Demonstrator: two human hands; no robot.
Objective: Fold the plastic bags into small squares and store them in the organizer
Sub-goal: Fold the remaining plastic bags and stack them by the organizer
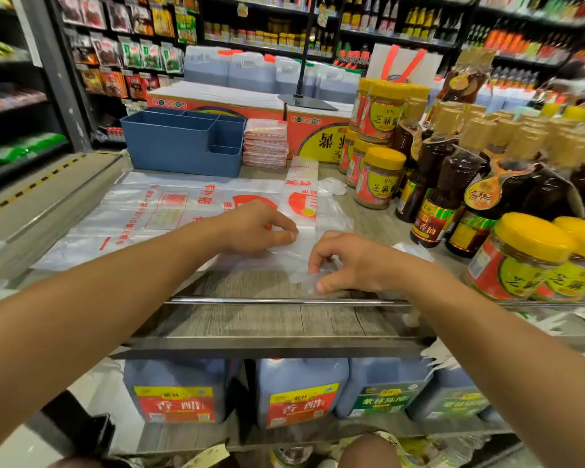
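A clear plastic bag folded into a long strip (303,197) with red print runs away from me across the shelf top. My left hand (255,228) pinches the strip near its middle. My right hand (348,263) pinches the strip's near end at the shelf's front. Flat clear bags (142,211) with red print lie spread out to the left. A blue organizer (179,143) with several compartments stands at the back left. Beside it on the right is a stack of folded bag squares (265,143).
Yellow-lidded jars (379,177) and dark sauce bottles (453,184) crowd the right side, with more jars (520,258) close to my right forearm. Orange cartons (314,136) stand behind. A metal rail (284,301) runs along the shelf front. Large vinegar jugs (176,390) sit below.
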